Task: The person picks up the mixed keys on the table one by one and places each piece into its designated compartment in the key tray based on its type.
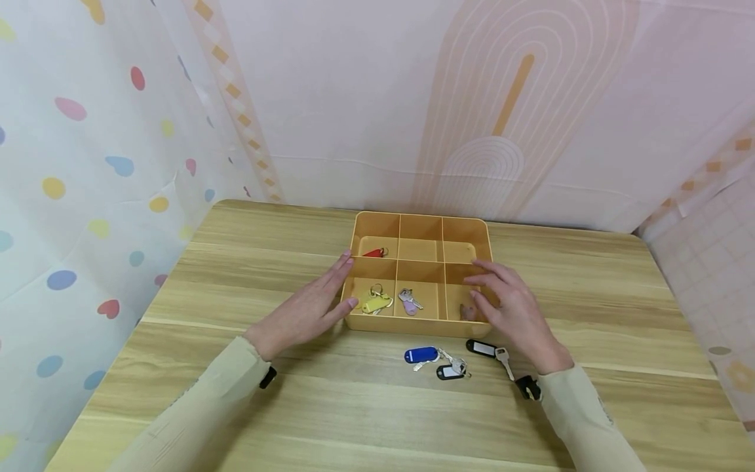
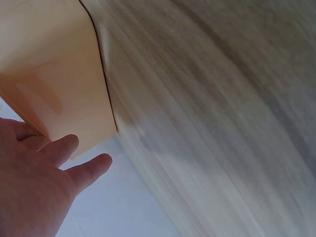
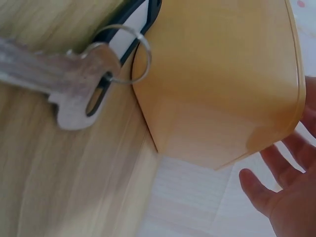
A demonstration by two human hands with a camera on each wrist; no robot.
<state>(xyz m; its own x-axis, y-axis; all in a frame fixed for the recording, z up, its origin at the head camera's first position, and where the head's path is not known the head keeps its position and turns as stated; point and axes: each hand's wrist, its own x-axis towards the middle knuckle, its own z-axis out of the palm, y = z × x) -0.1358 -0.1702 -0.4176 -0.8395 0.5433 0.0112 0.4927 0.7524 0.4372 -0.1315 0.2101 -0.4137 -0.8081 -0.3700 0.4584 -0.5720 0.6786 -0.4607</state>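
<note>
An orange six-compartment organizer box (image 1: 419,326) stands on the table. My left hand (image 1: 303,308) rests at its left side, fingers fairly straight along the rim; the left wrist view shows the fingertips by the box wall (image 2: 64,108). At the right side, my right hand (image 1: 519,314) reaches over the rim with loosely bent fingers. Inside lie a red key tag (image 1: 373,254), a key with a yellow tag (image 1: 377,303), keys with a purple tag (image 1: 410,307) and a small brownish item (image 1: 467,313), its kind unclear. Neither hand holds a key.
In front of the box lie a blue key tag (image 1: 421,354) and a black key tag (image 1: 451,372) with keys. Near my right wrist is another black tag (image 1: 482,348) with its key (image 3: 81,94). A patterned cloth (image 1: 354,98) hangs behind the table.
</note>
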